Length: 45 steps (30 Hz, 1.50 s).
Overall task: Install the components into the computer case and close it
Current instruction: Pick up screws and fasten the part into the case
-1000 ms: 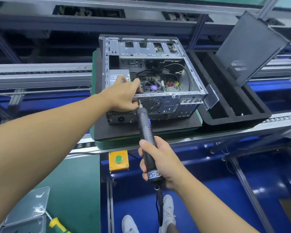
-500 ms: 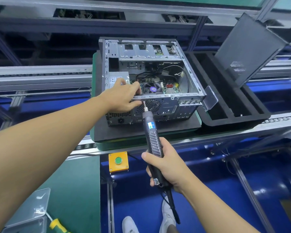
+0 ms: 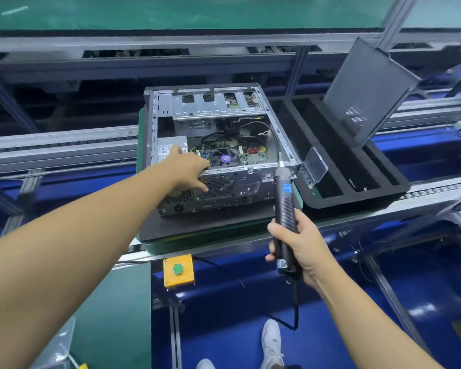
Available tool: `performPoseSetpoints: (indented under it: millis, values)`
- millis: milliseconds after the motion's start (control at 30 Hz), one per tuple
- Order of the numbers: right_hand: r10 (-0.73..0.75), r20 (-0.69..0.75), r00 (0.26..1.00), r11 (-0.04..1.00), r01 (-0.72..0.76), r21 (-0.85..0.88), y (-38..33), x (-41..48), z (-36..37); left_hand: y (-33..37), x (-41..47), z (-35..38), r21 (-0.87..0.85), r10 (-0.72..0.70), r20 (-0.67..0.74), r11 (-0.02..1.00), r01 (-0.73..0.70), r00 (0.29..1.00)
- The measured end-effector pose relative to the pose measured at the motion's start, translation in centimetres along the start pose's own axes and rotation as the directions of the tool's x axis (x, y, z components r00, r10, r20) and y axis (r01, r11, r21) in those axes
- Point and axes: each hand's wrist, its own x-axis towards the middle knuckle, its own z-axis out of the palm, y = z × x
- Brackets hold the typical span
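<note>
The computer case lies on its side, open face up, on a black mat on the conveyor line, its rear panel towards the person. It looks like thin sheet steel loaded with a power supply and a board. I judge it heavy, stiff at the frame and sharp along folded edges, with fragile parts and loose cables inside. It is best held by the outer rim, never by anything within. The left hand does just that: its grip straddles the rear wall's upper edge, thumb inside by the power supply, fingers down on the fan grille. The right hand has its grip wrapped round an electric screwdriver, whose tip is at the rim near the right corner; contact is unclear. The side panel, light and likely flexible, leans in a black foam tray beside the case.
</note>
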Motion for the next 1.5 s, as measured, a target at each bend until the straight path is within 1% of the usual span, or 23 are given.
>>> performPoseSetpoints:
  millis: [67, 100, 133, 200, 233, 367, 467, 600, 700, 833, 1000, 1067, 1133, 1233, 1300, 1367, 1433, 1500]
  values:
    - [-0.005, -0.037, 0.999, 1.000, 0.005, 0.003, -0.5, 0.7, -2.2, 0.6, 0.8, -0.9, 0.001, -0.019, 0.068, 1.000, 0.019, 0.998]
    - [-0.004, -0.050, 0.999, 1.000, 0.005, 0.011, -0.7, 1.2, -3.2, 1.0, 1.2, -1.3, -0.018, -0.008, 0.057, 1.000, 0.009, 0.998]
    - [-0.003, -0.057, 0.998, 1.000, 0.005, 0.021, -0.9, 1.7, -4.2, 1.5, 1.7, -1.7, -0.050, 0.006, -0.002, 0.999, -0.006, 1.000]
    - [-0.001, -0.058, 0.998, 0.999, 0.004, 0.042, -1.3, 2.8, -6.0, 3.0, 2.8, -2.7, -0.154, 0.017, -0.163, 0.987, -0.043, 0.986]
    - [0.003, -0.050, 0.999, 0.998, 0.000, 0.056, -1.5, 3.5, -6.9, 3.8, 3.5, -3.3, -0.205, 0.025, -0.199, 0.977, -0.066, 0.980]
    - [0.046, 0.011, 0.999, 0.992, -0.047, 0.117, -2.3, 6.5, -10.8, 7.3, 7.4, -5.1, -0.286, 0.146, -0.185, 0.938, -0.195, 0.972]
    - [0.075, 0.040, 0.996, 0.991, -0.079, 0.106, -3.1, 9.0, -14.0, 10.1, 10.7, -6.3, -0.368, 0.152, -0.225, 0.901, -0.229, 0.962]
    - [0.092, -0.040, 0.995, 0.994, -0.089, 0.066, -3.9, 12.1, -18.3, 14.5, 15.6, -8.1, -0.440, 0.188, -0.217, 0.857, -0.268, 0.958]
    - [0.123, -0.087, 0.989, 0.990, -0.117, 0.077, -3.9, 14.1, -21.6, 18.0, 19.7, -8.6, -0.375, 0.232, -0.151, 0.886, -0.273, 0.961]
    - [0.138, -0.104, 0.985, 0.990, -0.133, 0.054, -3.4, 16.5, -25.4, 21.8, 24.6, -7.8, -0.354, 0.241, 0.051, 0.912, -0.208, 0.969]
    - [0.161, -0.098, 0.982, 0.987, -0.159, 0.036, -2.3, 19.7, -28.4, 24.0, 29.6, -4.5, -0.269, 0.169, 0.244, 0.958, -0.101, 0.955]
    - [0.179, -0.078, 0.981, 0.984, -0.179, 0.012, -2.0, 21.2, -29.1, 24.0, 31.2, -3.1, -0.236, 0.117, 0.292, 0.971, -0.047, 0.949]
    - [0.202, -0.055, 0.978, 0.979, -0.203, -0.010, -1.7, 22.6, -29.6, 23.8, 32.4, -1.8, -0.180, 0.051, 0.314, 0.984, 0.006, 0.948]
    - [0.245, -0.031, 0.969, 0.969, -0.246, -0.032, -1.5, 24.8, -30.3, 23.3, 33.6, 0.0, -0.043, -0.031, 0.302, 0.998, 0.047, 0.953]
    - [0.274, -0.040, 0.961, 0.959, -0.276, -0.064, -1.3, 26.1, -30.6, 23.0, 34.1, 1.1, 0.025, -0.043, 0.273, 0.999, 0.037, 0.961]
    - [0.274, -0.081, 0.958, 0.957, -0.280, -0.077, -1.0, 27.1, -30.7, 22.9, 34.6, 2.0, 0.093, -0.030, 0.249, 0.996, 0.007, 0.968]
    - [0.251, -0.104, 0.962, 0.964, -0.259, -0.067, -0.6, 27.7, -30.7, 22.9, 35.1, 2.8, 0.154, -0.019, 0.267, 0.988, -0.023, 0.963]
    - [0.231, -0.091, 0.969, 0.971, -0.236, -0.044, -0.3, 27.9, -30.7, 23.2, 35.5, 3.5, 0.215, -0.013, 0.300, 0.975, -0.054, 0.954]
